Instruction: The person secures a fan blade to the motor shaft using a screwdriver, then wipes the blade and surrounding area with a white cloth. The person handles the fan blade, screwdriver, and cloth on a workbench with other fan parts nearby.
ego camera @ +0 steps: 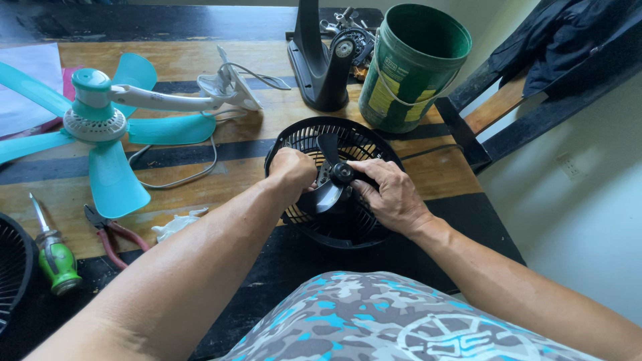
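black slotted fan grille [348,230], ribbed plastic

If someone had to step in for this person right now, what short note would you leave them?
Left hand: grips the black fan blade, steadying it.
Right hand: fingers pinch the black hub cap at the blade's centre.
The blade sits in the black rear grille on the wooden table.
Done: front of the fan is open. Left: blade is on its shaft.
Nearby: teal fan, red pliers, green screwdriver, green bucket.
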